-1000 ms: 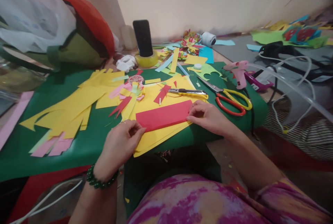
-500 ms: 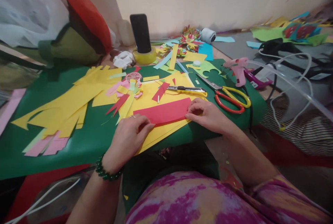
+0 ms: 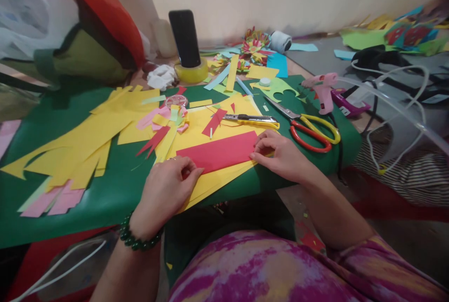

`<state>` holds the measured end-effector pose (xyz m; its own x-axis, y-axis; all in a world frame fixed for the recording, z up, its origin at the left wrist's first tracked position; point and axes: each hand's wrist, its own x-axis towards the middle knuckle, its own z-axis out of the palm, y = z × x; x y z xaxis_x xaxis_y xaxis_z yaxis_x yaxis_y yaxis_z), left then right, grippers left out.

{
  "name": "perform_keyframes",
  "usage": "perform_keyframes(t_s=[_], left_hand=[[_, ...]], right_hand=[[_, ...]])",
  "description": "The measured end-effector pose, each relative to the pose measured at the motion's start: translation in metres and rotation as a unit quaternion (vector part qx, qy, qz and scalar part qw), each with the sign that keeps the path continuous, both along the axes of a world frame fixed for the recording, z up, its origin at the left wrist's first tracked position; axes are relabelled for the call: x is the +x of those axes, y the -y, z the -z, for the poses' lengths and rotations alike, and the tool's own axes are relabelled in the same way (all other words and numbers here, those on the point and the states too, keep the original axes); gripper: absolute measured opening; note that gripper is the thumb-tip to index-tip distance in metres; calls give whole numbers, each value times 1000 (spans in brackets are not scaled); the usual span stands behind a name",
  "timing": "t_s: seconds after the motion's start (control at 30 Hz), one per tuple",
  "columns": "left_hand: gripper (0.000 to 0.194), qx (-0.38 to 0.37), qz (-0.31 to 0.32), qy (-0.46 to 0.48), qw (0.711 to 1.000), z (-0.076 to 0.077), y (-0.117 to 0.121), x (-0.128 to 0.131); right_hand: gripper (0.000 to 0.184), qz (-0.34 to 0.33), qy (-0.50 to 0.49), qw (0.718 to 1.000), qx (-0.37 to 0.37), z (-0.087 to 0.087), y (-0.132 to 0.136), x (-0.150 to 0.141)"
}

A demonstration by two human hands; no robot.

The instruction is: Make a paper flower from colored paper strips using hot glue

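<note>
A red strip of paper [image 3: 220, 151] lies across yellow paper sheets [image 3: 206, 191] at the near edge of the green-covered table. My left hand [image 3: 171, 183] pinches its left end at the lower corner, thumb against fingers. At the right end, my right hand [image 3: 277, 154] grips the paper between thumb and fingers. Just beyond the strip rests a utility knife [image 3: 250, 120] with a yellow body. A paper rosette [image 3: 174, 119] with ribbon-like tails sits behind my left hand. Scissors [image 3: 305, 126] with one red and one yellow handle lie to the right of my right hand.
Yellow paper pieces [image 3: 80, 138] spread over the left side. A phone [image 3: 184, 38] stands in a roll of tape [image 3: 191, 70] at the back. A pink glue gun [image 3: 322, 89] and a purple stapler [image 3: 349, 102] are at the right. Paper flowers [image 3: 254, 47] lie near the wall.
My left hand slid right along the strip's lower edge, then back toward its left corner. My right hand has stayed at the right end. The camera view has shifted slightly.
</note>
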<state>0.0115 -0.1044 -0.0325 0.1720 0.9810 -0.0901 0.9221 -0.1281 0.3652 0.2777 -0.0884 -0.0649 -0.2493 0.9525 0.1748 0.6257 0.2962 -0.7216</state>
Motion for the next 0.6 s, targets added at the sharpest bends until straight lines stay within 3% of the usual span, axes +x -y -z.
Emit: perform_keyframes(t_s=[0.6], left_hand=[[31,35,-23,-24,999,4,11,-19]], right_hand=[[14,-21,32,999,37,3,1,2]])
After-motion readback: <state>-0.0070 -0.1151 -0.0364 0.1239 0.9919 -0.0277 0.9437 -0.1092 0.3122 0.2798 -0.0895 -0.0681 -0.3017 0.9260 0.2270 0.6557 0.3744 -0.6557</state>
